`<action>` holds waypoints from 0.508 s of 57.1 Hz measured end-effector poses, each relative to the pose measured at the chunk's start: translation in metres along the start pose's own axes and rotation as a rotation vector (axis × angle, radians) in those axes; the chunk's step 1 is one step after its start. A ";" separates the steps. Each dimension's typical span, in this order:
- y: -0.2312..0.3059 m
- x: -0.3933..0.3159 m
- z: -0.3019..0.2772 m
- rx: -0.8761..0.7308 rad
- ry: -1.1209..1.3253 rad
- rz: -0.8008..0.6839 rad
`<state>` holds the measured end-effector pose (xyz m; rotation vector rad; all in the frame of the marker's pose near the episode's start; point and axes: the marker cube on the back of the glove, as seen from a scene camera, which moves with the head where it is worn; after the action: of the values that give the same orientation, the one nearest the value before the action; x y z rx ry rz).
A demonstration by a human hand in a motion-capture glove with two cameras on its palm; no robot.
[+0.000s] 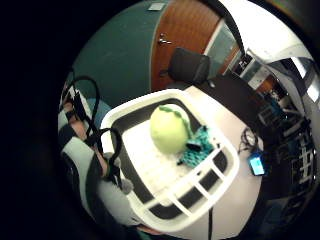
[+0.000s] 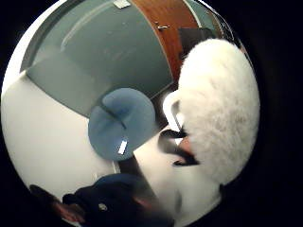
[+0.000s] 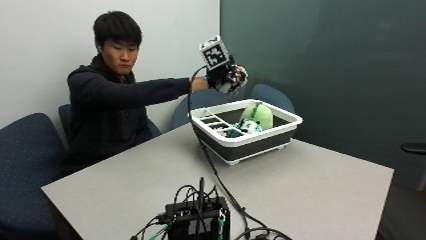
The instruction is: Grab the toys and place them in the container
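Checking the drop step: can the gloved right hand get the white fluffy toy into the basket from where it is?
Probably yes. The right hand holds the white fluffy toy above the basket, whose top is open. The green toy and a teal one lie inside, with bare floor beside them.

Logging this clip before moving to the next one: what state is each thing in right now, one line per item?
Gloved right hand: raised above the container, holding a white fluffy toy.
Container: upright on the table, open-topped.
Green round toy: resting inside the container.
Teal toy: inside the container, beside the green round toy.
Black device: on the table's near edge, cables attached.
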<state>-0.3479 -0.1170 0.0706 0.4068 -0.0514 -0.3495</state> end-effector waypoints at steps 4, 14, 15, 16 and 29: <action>0.001 0.010 0.023 -0.067 0.080 0.016; 0.014 0.001 0.030 -0.170 -0.125 0.057; 0.014 0.007 0.025 -0.156 -0.140 0.065; 0.012 0.017 0.019 -0.139 -0.156 0.079; 0.043 0.040 -0.016 -0.051 -0.174 0.050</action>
<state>-0.2947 -0.0878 0.0725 0.3238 -0.2217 -0.3355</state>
